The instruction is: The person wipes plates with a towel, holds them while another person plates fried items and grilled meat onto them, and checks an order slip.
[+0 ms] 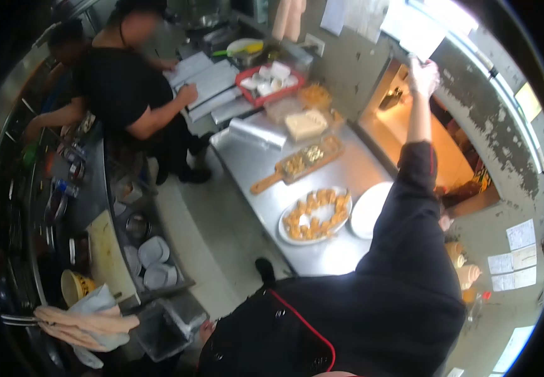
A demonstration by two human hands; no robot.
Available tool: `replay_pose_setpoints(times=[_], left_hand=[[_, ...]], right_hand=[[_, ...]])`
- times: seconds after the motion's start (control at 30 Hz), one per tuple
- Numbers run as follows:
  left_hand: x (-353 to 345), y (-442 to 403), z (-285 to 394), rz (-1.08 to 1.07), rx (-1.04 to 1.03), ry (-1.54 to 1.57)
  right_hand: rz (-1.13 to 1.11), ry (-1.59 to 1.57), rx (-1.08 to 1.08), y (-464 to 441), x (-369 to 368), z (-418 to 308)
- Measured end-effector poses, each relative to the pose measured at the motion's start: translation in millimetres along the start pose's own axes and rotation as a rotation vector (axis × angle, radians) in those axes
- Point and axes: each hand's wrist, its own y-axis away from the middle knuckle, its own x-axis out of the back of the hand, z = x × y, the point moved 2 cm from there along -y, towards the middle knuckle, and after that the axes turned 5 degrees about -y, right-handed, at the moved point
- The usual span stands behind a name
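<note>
My right arm stretches up toward the wall, and my right hand (424, 76), in a clear glove, has its fingers closed at the lower edge of a white paper (424, 39). Low at the left of my body, a small part of my left hand (206, 330) shows beside a clear plastic container (166, 330); its fingers are hidden. Below my right arm, a white oval plate (282, 234) holds a ring of golden-brown pieces on the steel table (247, 166). An empty white plate (369, 210) is partly covered by my sleeve. Behind them lies a wooden paddle board (265, 183) with food portions.
A person in black (121, 81) stands at the far left, hands over papers (206, 81); another person is partly visible behind. A red tray (269, 85) holds white cups. A lit pass-through opening (410, 125) is in the wall. Cloths (90, 323) hang at lower left.
</note>
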Motion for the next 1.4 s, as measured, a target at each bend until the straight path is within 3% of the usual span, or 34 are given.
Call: replay_pose_setpoints(times=[0.03, 0.07, 0.13, 0.17, 0.23, 0.27, 0.3, 0.33, 0.4, 0.47, 0.53, 0.57, 0.6, 0.67, 0.73, 0.77, 0.83, 0.97, 1.03, 1.17, 1.2, 1.3, 1.4], left_hand=[[-5.8, -4.6, -2.8, -0.010, -0.022, 0.001], [-8.8, -2.9, -6.0, -0.015, -0.031, -0.003], [-17.7, -2.6, -8.4, -0.031, -0.043, -0.005], [-22.0, 0.8, -9.5, -0.038, -0.043, -0.008], [-30.3, 0.0, -13.7, -0.057, -0.042, 0.001], [-32.0, 1.1, -16.6, -0.060, -0.039, 0.005], [-33.8, 1.4, -20.4, -0.063, -0.038, 0.010], [-34.6, 2.9, -26.3, -0.059, -0.035, 0.015], [-32.2, 5.5, -41.4, -0.052, -0.035, 0.026], [-25.0, 8.1, -61.3, -0.025, -0.056, 0.058], [-14.0, 2.7, -94.7, 0.120, -0.138, 0.167], [-8.8, 44.1, -63.9, 0.073, -0.028, 0.149], [-10.6, 50.3, -71.2, 0.110, -0.030, 0.120], [-11.8, 54.4, -102.0, 0.180, 0.018, 0.041], [-27.8, 64.7, -118.4, 0.189, 0.137, -0.059], [-32.6, 56.0, -138.0, 0.274, 0.062, -0.211], [-45.1, 27.7, -173.2, 0.397, -0.030, -0.566], [-84.9, 65.1, -150.1, 0.455, -0.078, -0.167], [-109.5, 72.2, -134.1, 0.442, 0.038, 0.026], [-125.0, 95.0, -93.7, 0.149, 0.086, -0.157], [-121.0, 92.9, -87.2, 0.197, -0.055, -0.399], [-106.8, 36.5, -124.4, 0.308, -0.173, -0.627], [-90.9, 53.4, -101.8, 0.440, -0.091, -0.387]], right_hand=[[-0.069, -0.082, 0.052, 51.9, 5.4, -4.0], [-0.303, -0.247, 0.128, 110.8, 1.4, 2.8], [-0.428, -0.315, 0.266, 260.2, 17.7, 0.1], [-0.714, -0.552, 0.102, 341.8, 10.4, 18.3], [-1.200, -0.532, 0.023, 502.6, 39.0, 17.9], [-1.456, -0.526, 0.127, 529.2, 87.8, -21.5], [-1.546, -0.483, 0.502, 584.4, 98.1, -17.7], [-1.541, -0.726, 0.599, 598.5, 124.9, -27.2], [-1.597, -0.832, 0.664, 597.1, 158.0, -34.9], [-1.723, -0.545, 0.649, 566.3, 150.9, -32.6], [-1.669, -0.437, 0.438, 538.8, 137.1, -11.0], [-1.792, -0.574, 0.152, 526.8, 118.2, 25.1], [-1.730, -0.513, 0.142, 505.3, 107.9, 59.6], [-1.479, -0.204, 0.390, 457.0, 102.5, 114.1], [-1.332, -0.068, 0.417, 423.4, 86.5, 154.6], [-1.302, -0.047, 0.412, 418.7, 73.8, 162.6], [-1.298, -0.033, 0.379, 424.2, 55.5, 153.9], [-1.344, -0.044, 0.348, 450.8, 47.3, 135.8], [-1.371, -0.084, 0.328, 458.0, 42.2, 132.1], [-1.412, -0.158, 0.294, 474.9, 47.7, 114.1], [-1.420, -0.183, 0.289, 477.8, 50.9, 109.4], [-1.434, -0.233, 0.259, 483.4, 57.6, 104.3], [-1.436, -0.265, 0.213, 486.0, 62.9, 103.8]])
